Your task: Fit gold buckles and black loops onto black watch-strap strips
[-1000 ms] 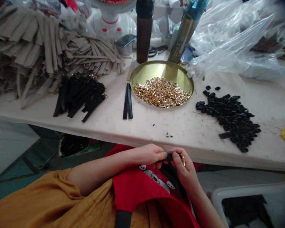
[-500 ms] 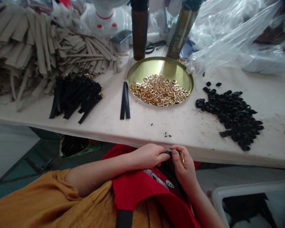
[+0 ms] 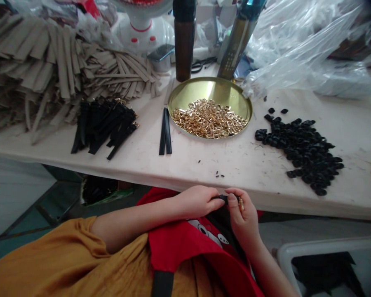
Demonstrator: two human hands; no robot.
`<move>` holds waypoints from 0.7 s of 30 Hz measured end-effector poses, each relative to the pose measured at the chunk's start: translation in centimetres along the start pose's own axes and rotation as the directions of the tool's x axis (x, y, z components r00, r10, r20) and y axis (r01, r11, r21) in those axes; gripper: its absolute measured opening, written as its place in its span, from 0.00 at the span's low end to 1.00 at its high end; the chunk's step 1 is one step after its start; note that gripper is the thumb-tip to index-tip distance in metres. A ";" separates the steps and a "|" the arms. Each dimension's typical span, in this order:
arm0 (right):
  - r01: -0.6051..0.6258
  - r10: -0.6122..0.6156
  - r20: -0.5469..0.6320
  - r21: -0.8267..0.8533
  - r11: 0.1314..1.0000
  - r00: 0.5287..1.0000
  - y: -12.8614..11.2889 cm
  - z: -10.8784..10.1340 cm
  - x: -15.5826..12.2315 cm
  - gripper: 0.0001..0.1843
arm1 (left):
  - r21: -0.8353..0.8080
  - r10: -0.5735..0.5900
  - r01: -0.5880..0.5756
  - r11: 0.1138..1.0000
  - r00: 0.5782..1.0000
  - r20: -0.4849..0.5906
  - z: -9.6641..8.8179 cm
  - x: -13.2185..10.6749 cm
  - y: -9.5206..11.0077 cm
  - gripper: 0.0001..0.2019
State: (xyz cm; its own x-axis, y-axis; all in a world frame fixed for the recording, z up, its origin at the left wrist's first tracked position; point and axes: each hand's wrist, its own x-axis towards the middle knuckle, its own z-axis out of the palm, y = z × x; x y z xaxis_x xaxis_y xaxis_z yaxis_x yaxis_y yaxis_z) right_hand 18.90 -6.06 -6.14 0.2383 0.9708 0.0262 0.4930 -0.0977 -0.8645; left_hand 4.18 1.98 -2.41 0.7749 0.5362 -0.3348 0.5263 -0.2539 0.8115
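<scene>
Though near table edge (image 3: 297, 206), strip (image 3: 224, 199) in hands (image 3: 199, 202) (image 3: 243, 218), clear of tray (image 3: 216, 87).

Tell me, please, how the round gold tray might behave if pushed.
The gold tray looks stiff, probably thin metal given its sheen. Loose gold pieces inside would likely shift, perhaps spilling, since it looks shallow.

We've got on a loose mustard-yellow top (image 3: 130, 266), v. creased, its wide left sleeve (image 3: 64, 243) bunched in soft folds nr the hem. Over it we wear a bright red apron (image 3: 176, 247) w/ a broad blk strap (image 3: 163, 282) & a blk/wht cartoon-style print (image 3: 212, 236), partly hidden. Our left hand (image 3: 200, 200) & right hand (image 3: 243, 216) are bare.
</scene>
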 end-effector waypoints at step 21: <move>0.062 -0.060 0.162 -0.003 0.998 0.985 -0.5 -1.1 -0.1 0.10 | -0.662 -0.119 0.311 0.682 0.940 0.320 0.8 -0.9 0.4 0.12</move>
State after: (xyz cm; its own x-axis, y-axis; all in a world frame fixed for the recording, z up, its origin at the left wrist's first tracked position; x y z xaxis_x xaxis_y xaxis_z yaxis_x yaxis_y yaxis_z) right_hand 19.54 -6.34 -5.16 0.0690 0.9976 -0.0035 0.5096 -0.0382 -0.8596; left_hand 3.98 0.75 -2.12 0.7777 0.2768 -0.5644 0.3687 0.5263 0.7662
